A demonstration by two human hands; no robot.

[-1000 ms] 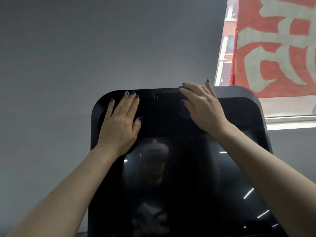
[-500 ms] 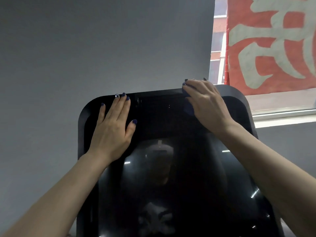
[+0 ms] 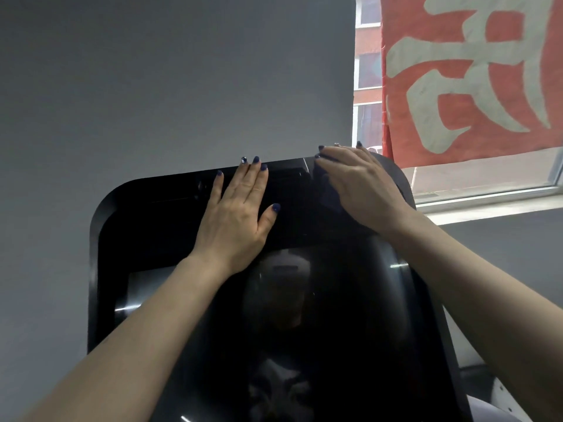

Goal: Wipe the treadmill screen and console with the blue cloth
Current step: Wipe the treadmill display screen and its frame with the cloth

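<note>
Screen: treadmill screen (image 3: 304, 315) is a dark, glossy panel with rounded corners, tilted back toward the person; it fills the lower middle of the head view and shows dim reflections.
Left hand: left hand (image 3: 236, 217) lies flat on the upper part of the screen, fingers straight and close together, fingertips reaching the top edge, thumb spread to the side; it holds nothing.
Right hand: right hand (image 3: 359, 190) rests near the top right corner of the screen, fingers bent down over the blue cloth (image 3: 329, 193) and pressing it against the panel.
Cloth: only a dark blue patch shows below the right hand's fingers; the rest is hidden under the palm.
Nails: dark blue polish on both hands.
Wall: grey wall (image 3: 167, 80) stands behind the screen.
Window: window (image 3: 487, 184) is at the upper right, with a red banner (image 3: 475, 74) bearing pale characters hanging in front of it.
</note>
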